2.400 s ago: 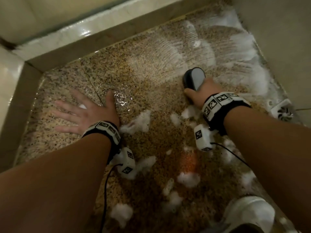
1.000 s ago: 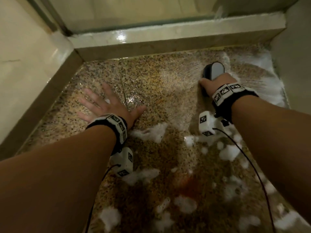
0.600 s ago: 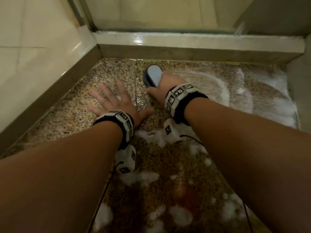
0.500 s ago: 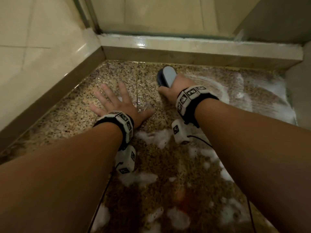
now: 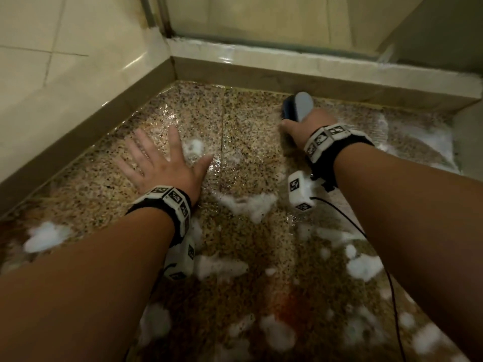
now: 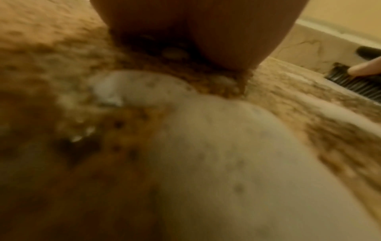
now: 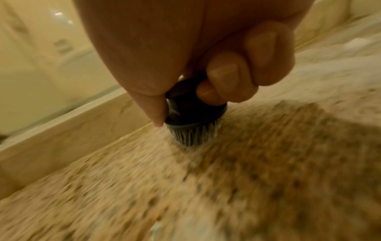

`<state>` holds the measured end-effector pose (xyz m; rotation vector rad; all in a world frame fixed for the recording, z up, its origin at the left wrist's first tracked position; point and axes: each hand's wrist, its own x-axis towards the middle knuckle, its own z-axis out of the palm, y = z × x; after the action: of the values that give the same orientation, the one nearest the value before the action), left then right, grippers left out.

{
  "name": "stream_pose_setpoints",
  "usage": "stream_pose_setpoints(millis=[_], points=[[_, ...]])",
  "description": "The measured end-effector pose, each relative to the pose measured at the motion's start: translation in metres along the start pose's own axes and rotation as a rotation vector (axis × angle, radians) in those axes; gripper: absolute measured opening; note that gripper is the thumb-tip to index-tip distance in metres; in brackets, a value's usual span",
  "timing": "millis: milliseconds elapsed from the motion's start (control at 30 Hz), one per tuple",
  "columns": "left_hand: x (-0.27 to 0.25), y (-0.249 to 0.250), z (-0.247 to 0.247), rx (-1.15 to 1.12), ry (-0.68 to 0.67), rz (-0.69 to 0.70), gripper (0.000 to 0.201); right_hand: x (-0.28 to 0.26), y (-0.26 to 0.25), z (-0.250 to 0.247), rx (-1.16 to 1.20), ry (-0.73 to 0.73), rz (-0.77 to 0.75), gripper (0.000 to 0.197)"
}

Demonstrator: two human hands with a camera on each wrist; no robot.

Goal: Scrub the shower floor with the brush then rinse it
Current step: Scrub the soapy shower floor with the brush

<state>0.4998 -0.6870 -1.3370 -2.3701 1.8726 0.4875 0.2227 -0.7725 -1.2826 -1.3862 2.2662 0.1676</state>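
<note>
Your right hand (image 5: 309,124) has its fingers curled round the brush (image 5: 296,105), bristles down on the shower floor (image 5: 248,142) near the far curb (image 5: 326,87). Your left hand (image 5: 159,163) lies flat, fingers spread, holding nothing, among foam (image 5: 248,205).

We see our left hand (image 5: 162,165) flat on the shower floor (image 5: 248,142), left of the seam. To its right and farther forward, our right hand (image 5: 308,124) holds the brush (image 5: 296,105) on the floor, just before the curb (image 5: 313,64). Foam (image 5: 248,205) lies between our wrists and nearer us.
</note>
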Motion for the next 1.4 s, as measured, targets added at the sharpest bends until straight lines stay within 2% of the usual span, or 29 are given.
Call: stream_pose_setpoints(millis=[133, 267, 333, 400, 467, 533, 633, 733, 800, 967, 1033, 1100, 1200, 1400], points=[[0.001, 0.001, -0.001, 0.006, -0.017, -0.007, 0.098, -0.003, -0.002, -0.007, 0.021, 0.027, 0.028, 0.06], [0.001, 0.002, -0.002, 0.006, -0.037, -0.013, 0.097, -0.019, -0.049, 0.02, 0.061, -0.002, -0.089, 0.057], [0.001, 0.002, -0.003, 0.006, -0.05, -0.018, 0.097, -0.026, -0.063, 0.025, 0.036, -0.026, -0.148, 0.063], [0.002, 0.002, -0.004, 0.013, -0.069, -0.018, 0.098, -0.023, -0.055, 0.014, -0.016, -0.057, -0.169, 0.07], [0.002, 0.002, -0.007, 0.004, -0.098, -0.018, 0.098, -0.012, -0.027, -0.002, -0.055, -0.052, -0.142, 0.07], [0.003, 0.001, -0.009, 0.006, -0.127, -0.02, 0.098, 0.001, 0.016, -0.019, -0.058, -0.012, -0.054, 0.068], [0.004, 0.003, -0.013, 0.013, -0.174, -0.028, 0.1, 0.012, 0.077, -0.04, -0.02, 0.005, 0.216, 0.078], [0.005, 0.004, -0.018, 0.01, -0.212, -0.046, 0.101, 0.012, 0.089, -0.049, -0.014, -0.047, 0.32, 0.077], [0.005, 0.008, -0.021, 0.005, -0.242, -0.05, 0.101, 0.005, 0.069, -0.049, -0.018, -0.034, 0.241, 0.065], [0.004, 0.008, -0.024, 0.005, -0.262, -0.059, 0.102, -0.016, -0.037, -0.012, -0.016, -0.034, -0.158, 0.039], [0.003, 0.009, -0.025, 0.007, -0.257, -0.063, 0.102, -0.021, -0.075, 0.005, -0.015, -0.084, -0.195, 0.043], [0.002, 0.01, -0.025, 0.01, -0.248, -0.069, 0.103, -0.02, -0.097, 0.01, -0.088, -0.137, -0.24, 0.059], [0.002, 0.008, -0.026, 0.012, -0.262, -0.057, 0.104, -0.011, -0.082, -0.004, -0.161, -0.147, -0.255, 0.064], [0.001, 0.009, -0.031, 0.004, -0.29, -0.053, 0.107, 0.001, 0.011, -0.033, -0.086, -0.018, -0.06, 0.069]])
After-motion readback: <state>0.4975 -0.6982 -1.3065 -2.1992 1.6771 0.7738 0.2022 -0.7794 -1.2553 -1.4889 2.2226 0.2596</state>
